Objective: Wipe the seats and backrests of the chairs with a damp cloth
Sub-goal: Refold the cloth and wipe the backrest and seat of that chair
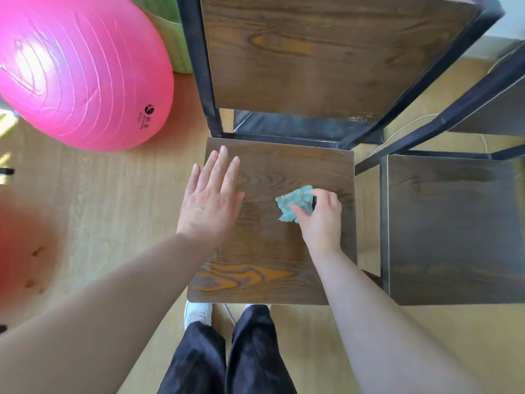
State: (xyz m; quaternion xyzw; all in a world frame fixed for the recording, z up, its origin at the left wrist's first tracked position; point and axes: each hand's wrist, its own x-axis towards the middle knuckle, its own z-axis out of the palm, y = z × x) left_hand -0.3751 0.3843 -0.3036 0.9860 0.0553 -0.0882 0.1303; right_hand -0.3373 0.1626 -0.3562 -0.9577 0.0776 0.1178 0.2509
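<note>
Count: 1 ball, 1 tub, 2 hands, 1 cloth, 2 chairs. Far left, the pink ball (79,72) sits on the wood floor (113,194), and a green ribbed tub (177,44) stands just behind it. A red blur at the lower left edge can't be identified. The left hand (210,200) is released, fingers straight and together, palm down at the left edge of the seat (270,257); whether it actually presses on the wood I can't tell. Chair (284,155) no. 1 is dead centre: dark wood-grain seat, same for the backrest (326,52), black metal frame (199,66). The cloth (292,203) lies on that seat, right of centre, clear of the left hand and directly under the right. It's small, teal, crumpled, with a nubby texture; damp or dry not readable. The right hand (322,220) is grasping it, thumb and fingers curled over its right side, bunching it against the seat. The second chair (449,228) stands just beside the first on the right, same build, with a narrow gap between the seats. At the bottom are dark trousers (250,351) and one white shoe (197,312) at the seat's front edge.
</note>
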